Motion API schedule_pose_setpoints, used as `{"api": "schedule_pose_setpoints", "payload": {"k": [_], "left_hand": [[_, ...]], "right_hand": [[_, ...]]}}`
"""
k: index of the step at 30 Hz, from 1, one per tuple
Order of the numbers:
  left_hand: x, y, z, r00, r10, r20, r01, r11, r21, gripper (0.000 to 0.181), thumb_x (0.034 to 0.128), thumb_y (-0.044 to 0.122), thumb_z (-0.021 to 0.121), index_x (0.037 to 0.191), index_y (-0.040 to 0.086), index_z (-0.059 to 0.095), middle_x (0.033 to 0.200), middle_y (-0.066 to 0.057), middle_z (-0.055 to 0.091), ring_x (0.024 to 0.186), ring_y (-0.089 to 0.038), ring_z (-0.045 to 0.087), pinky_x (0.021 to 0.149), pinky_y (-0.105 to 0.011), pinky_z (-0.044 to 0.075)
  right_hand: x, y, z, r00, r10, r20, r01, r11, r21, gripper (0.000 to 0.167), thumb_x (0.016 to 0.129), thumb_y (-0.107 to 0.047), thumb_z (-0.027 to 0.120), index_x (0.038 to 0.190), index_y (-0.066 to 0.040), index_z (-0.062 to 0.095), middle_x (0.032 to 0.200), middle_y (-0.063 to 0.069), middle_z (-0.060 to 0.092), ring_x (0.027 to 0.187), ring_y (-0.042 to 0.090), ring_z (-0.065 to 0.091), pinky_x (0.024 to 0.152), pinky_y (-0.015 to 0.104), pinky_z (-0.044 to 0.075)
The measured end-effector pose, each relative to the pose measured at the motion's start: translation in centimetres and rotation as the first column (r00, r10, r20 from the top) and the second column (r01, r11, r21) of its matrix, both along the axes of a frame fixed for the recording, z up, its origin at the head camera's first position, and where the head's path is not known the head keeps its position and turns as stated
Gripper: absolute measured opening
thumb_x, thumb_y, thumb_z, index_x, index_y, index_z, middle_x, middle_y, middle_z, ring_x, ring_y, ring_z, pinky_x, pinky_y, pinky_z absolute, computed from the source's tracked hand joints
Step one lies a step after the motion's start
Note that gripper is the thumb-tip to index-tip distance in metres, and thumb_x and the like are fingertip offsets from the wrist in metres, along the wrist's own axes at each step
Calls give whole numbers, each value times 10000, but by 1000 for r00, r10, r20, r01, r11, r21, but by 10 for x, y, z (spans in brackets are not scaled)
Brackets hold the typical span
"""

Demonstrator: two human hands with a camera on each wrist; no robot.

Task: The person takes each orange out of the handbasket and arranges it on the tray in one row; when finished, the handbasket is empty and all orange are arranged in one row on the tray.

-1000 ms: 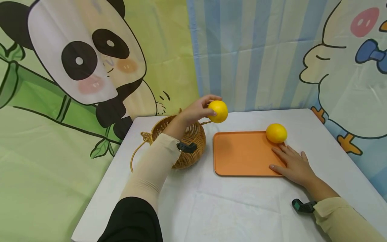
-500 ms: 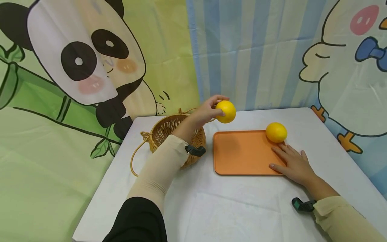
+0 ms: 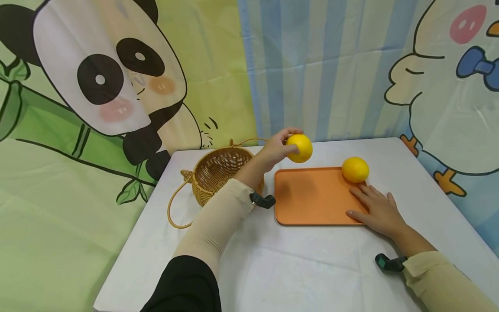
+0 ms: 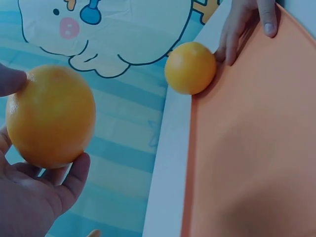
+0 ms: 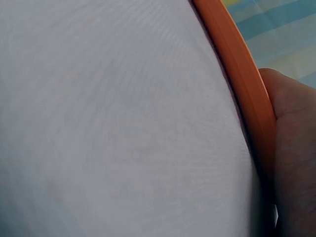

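My left hand (image 3: 275, 150) holds a yellow orange (image 3: 301, 148) between thumb and fingers, above the back left part of an orange tray (image 3: 312, 199). Seen in the left wrist view, the held orange (image 4: 52, 118) has its lower side on the fingers and the thumb at its upper edge. A second orange (image 3: 355, 170) sits at the tray's back right corner. With fingers spread and fairly straight, my right hand (image 3: 380, 214) rests on the tray's right edge. The right wrist view shows part of that hand (image 5: 298, 143) against the tray's rim (image 5: 247, 79).
A round wicker basket (image 3: 200, 188) stands left of the tray, partly behind my left forearm. Its thin looped handle (image 3: 171, 203) lies out on the white table (image 3: 296, 268). A printed curtain (image 3: 312, 69) hangs right behind the table's back edge.
My left hand has carried the orange rightward, from beside the basket's rim to over the tray's back left, and slightly lower at the end. The right hand and the other orange have stayed put.
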State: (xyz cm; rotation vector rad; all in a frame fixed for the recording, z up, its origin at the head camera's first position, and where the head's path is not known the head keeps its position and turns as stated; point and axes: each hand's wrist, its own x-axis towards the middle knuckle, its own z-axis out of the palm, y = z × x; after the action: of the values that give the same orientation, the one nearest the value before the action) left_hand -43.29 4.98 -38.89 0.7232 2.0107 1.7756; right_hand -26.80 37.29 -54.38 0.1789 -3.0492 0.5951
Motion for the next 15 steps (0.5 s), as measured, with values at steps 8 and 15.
{"api": "schedule_pose_setpoints", "payload": {"k": [8,15], "left_hand": [[4,14,-17,999,27,29,-27,999,-18,571,898,21,676,1433,213,624,1379,-30,578,1179,-237,614,939,-349,557],[7,24,-35,995,70,68,-69,998,-12,570,887,21,682,1432,183,643,1355,-11,601,1141,-225,621,926,-380,564]], "right_hand": [[0,0,-1,1000,-8,9,8,1000,0,945,973,-687,627,1635,-52,403,1709,302,223,1541,585,158,1136,834,-74],[-1,0,-1,1000,-7,11,7,1000,6,937,978,-685,621,1633,-51,404,1706,305,229,1536,589,166,1136,837,-62]]}}
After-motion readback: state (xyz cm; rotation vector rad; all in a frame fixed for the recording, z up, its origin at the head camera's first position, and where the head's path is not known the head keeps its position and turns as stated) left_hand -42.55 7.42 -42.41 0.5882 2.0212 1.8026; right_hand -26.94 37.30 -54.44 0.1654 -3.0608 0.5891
